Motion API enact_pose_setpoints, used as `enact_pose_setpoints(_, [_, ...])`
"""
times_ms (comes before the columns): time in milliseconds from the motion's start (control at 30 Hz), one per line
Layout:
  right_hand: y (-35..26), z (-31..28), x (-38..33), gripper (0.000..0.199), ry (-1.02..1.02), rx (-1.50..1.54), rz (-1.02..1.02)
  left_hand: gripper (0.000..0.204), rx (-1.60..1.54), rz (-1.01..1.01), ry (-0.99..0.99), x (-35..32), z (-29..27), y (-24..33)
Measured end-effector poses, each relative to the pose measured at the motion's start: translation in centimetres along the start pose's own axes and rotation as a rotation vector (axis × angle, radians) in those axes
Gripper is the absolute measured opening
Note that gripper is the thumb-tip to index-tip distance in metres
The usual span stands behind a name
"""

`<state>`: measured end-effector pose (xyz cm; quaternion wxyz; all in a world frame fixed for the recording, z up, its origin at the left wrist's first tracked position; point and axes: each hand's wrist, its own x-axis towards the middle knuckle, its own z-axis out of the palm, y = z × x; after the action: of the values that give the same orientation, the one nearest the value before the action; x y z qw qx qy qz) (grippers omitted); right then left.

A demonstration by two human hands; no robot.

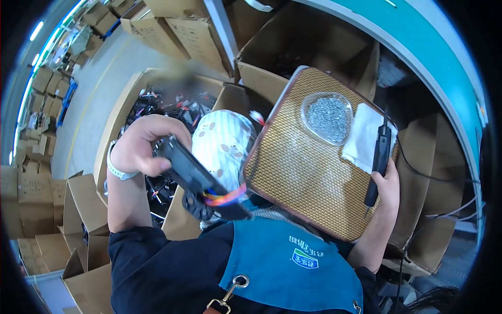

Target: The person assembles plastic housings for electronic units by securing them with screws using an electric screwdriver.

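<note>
Thumb and fingers of the left hand (137, 138) pinch the upper end of a black casing (192, 171), held tilted in front of the torso, left of the bench (293, 170). The right hand (388, 184) wraps the lower part of a black screwdriver (383, 146), its bit pointing back toward the body over the bench's right side. The casing looks stiff and fairly light, probably smooth enough to slip; its long edges seem the safest hold, well clear of the loose coloured wires (227, 199) — likely its most fragile part. The screwdriver should sit firm by its thick barrel. A dish of small metal pieces (328, 119) and a white cloth (360, 138) occupy the bench's far half; bare weave nearer the body gives room. Cardboard boxes (434, 199) crowd the right — and a parts-filled carton (117, 118) bounds the left.
</note>
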<state>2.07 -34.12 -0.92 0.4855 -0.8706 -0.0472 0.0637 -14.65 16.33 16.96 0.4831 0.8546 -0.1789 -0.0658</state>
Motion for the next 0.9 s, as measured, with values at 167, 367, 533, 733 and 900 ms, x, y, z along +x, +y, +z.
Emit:
enact_pose_setpoints(167, [-1.0,-2.3,-2.1,0.062,0.027,0.676,0.057,0.033,0.116,0.348,-0.361,8.0,4.5,2.5])
enact_pose_setpoints(367, [-5.6,-4.1,-5.5,0.07,0.087,0.965,-0.082,0.039,0.269,0.369,-1.029,21.7,15.4,3.7])
enact_pose_setpoints(533, [-6.7,-5.1,-7.5,0.062,0.207,1.06,-0.231,0.04,0.751,0.394,-1.163,25.2,24.2,2.3])
enact_pose_setpoints(733, [-6.9,-4.3,-9.3,0.059,0.385,0.979,-0.276,0.051,0.588,0.472,-0.38,21.5,24.3,-1.8])
enact_pose_setpoints(900, [-6.7,-2.2,-9.0,0.059,0.429,1.053,-0.363,0.067,0.509,0.261,-0.039,14.8,26.3,-0.8])
